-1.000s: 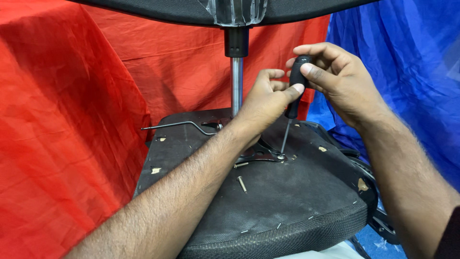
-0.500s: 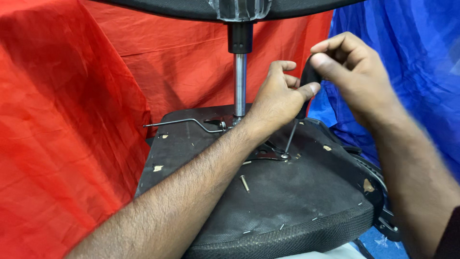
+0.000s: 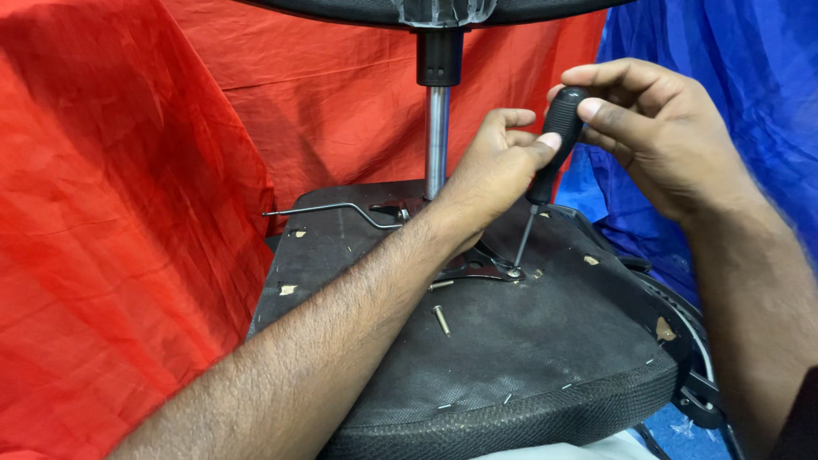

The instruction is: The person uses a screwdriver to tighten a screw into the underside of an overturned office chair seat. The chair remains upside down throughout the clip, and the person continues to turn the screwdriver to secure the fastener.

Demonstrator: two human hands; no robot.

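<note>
Screwdriver (image 3: 545, 162) tilts, handle upper right, tip down-left on seat underside (image 3: 554, 341).

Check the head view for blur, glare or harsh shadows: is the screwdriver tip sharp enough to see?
Head view: evenly lit, no harsh shadows; both hands sharp, left hand and right hand on the black-handled screwdriver, its tip legible at the metal bracket; a mild glare streak runs down the chrome chair column; the red cloth looks strongly saturated.

screwdriver (image 3: 550, 153): black handle, thin steel shaft, tilted, tip down on the metal plate (image 3: 477, 266) of the upturned chair seat (image 3: 528, 358).
</note>
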